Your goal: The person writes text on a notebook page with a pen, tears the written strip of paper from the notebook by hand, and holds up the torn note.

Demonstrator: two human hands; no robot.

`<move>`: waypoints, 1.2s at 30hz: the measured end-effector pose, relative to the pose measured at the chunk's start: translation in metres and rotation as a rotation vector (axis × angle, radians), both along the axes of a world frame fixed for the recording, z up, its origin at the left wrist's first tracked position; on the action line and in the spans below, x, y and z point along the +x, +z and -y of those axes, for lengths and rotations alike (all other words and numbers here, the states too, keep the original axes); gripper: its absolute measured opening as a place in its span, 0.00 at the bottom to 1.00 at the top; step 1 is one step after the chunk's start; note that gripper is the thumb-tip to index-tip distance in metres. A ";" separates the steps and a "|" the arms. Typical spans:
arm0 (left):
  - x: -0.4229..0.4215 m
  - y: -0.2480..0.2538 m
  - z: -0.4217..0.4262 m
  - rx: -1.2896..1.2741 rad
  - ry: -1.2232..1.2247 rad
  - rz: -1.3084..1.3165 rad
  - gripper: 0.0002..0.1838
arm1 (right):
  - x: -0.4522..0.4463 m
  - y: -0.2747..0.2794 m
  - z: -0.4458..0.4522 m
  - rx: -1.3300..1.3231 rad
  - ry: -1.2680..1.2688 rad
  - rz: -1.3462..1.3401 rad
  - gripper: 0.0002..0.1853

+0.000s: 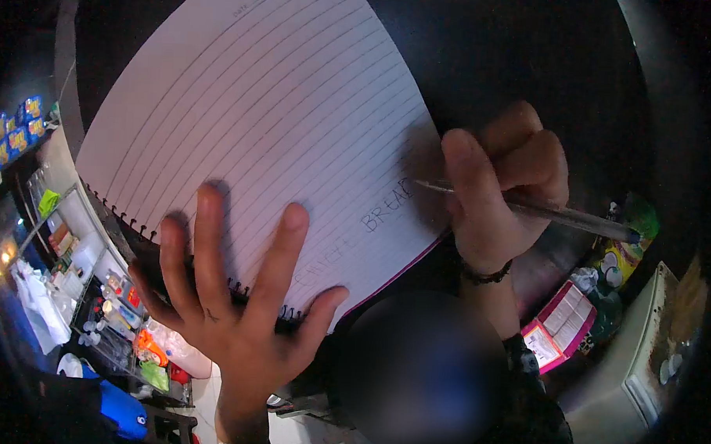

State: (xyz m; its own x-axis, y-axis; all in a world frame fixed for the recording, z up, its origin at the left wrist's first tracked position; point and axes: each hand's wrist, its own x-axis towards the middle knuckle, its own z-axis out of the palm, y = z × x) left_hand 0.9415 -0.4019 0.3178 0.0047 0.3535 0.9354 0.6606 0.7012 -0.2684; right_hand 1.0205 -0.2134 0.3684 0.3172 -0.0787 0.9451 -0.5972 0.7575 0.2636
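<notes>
A lined spiral notebook [280, 133] lies open at a slant on a dark surface. Handwriting in capitals [386, 207] on its lower right part seems to read "BREAD", with fainter letters to the left. My left hand [231, 312] rests with spread fingers over the spiral edge, fingertips on the page. My right hand [509, 184], a dark bracelet [487, 273] at its wrist, closes around a pen [579, 220]. The pen's tip points at the end of the written word; whether it touches the paper I cannot tell.
On the left are shelves with bottles [121, 312] and blue packets [18, 136], above a blue container [122, 413]. A pink-edged booklet or pack [559, 327] and a pale cabinet-like box [624, 388] stand at lower right. A dark blurred round patch [424, 373] covers the bottom middle.
</notes>
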 end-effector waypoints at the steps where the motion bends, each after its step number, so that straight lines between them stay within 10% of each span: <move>1: 0.001 0.000 0.000 0.000 0.000 0.001 0.37 | 0.000 0.000 0.001 -0.013 0.006 0.025 0.18; 36: 0.003 0.001 0.003 -0.003 -0.022 0.029 0.35 | -0.001 0.001 0.003 -0.035 -0.012 -0.033 0.18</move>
